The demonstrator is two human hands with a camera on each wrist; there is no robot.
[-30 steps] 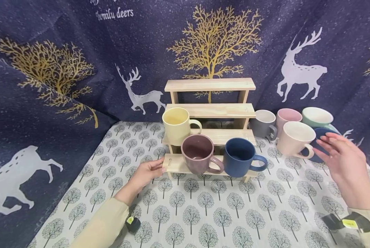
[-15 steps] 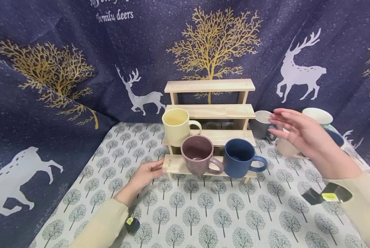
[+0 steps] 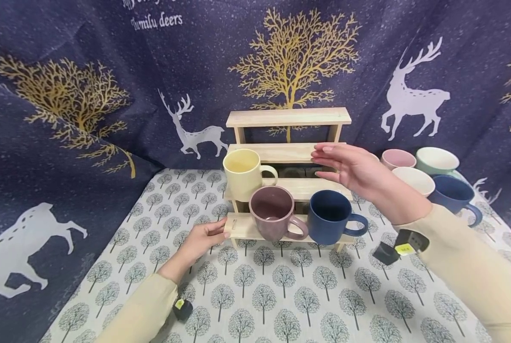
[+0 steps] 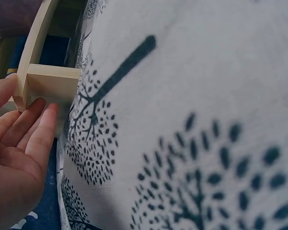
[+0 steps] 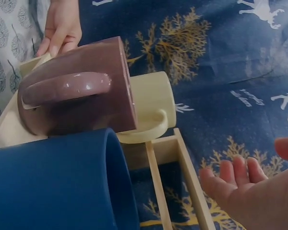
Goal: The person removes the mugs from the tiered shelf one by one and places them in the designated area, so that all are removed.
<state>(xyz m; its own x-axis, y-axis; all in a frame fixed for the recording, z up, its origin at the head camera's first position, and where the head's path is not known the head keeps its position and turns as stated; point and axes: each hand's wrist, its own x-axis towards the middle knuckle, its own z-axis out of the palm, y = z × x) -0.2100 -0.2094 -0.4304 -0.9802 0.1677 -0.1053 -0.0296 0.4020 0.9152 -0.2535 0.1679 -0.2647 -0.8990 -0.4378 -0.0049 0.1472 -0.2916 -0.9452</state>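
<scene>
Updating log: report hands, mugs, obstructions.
Left hand holds tiered wooden rack. Right hand empty. Yellow mug, mauve mug, navy mug on rack. Right forearm partly hides white mug.

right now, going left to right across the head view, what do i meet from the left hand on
Left hand, yellow mug, plum mug, first blue mug, pink mug, white mug, green mug, second blue mug. Left out for overlap: right hand, wooden stand.
</scene>
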